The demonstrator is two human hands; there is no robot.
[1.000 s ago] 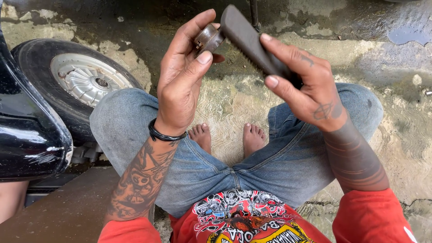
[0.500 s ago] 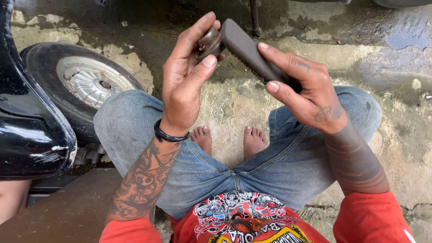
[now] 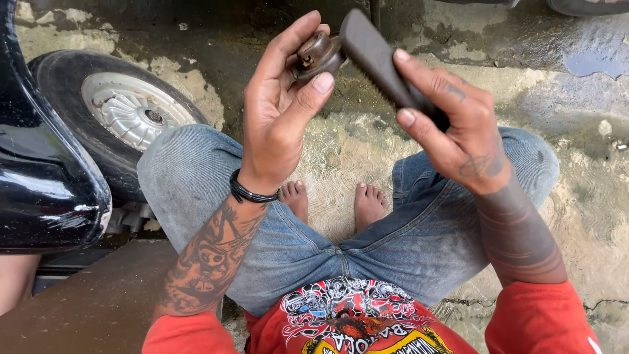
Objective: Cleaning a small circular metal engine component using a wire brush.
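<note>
Both forearms carry dark tattoos, the right one banded near the wrist. A black cord bracelet (image 3: 252, 195) circles the left wrist. Red sleeves (image 3: 537, 321) are pushed up, the red shirt (image 3: 354, 321) bears a printed graphic, and faded blue jeans (image 3: 406, 242) end above bare feet (image 3: 367, 203).

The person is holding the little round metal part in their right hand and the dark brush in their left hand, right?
Not quite: the hands are swapped. The head view shows the left hand holding the small round metal part, while the right hand holds the dark brush against it.
</note>
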